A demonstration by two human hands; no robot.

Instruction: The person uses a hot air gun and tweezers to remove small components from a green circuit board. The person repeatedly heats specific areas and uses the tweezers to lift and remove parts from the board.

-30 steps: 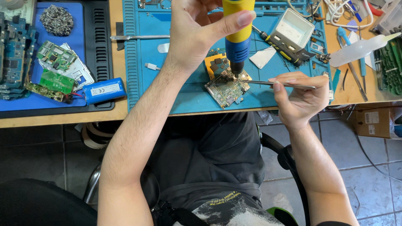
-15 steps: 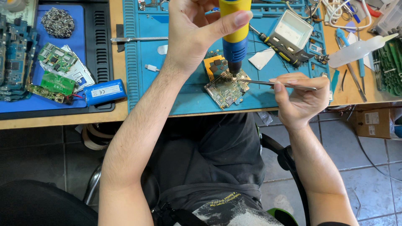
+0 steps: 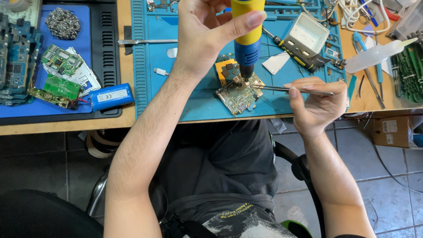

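Left hand point(image 3: 207, 31) wrapped around a yellow-and-blue hot-air tool point(image 3: 246, 39), held upright with its nozzle just above the circuit board point(image 3: 238, 94). Right hand point(image 3: 317, 103) pinches metal tweezers point(image 3: 293, 89), tips at the board beside the nozzle. Board lies on the blue mat point(image 3: 194, 101), near the front edge of the surface point(image 3: 66, 125). Blue battery point(image 3: 110, 97) off to the left.
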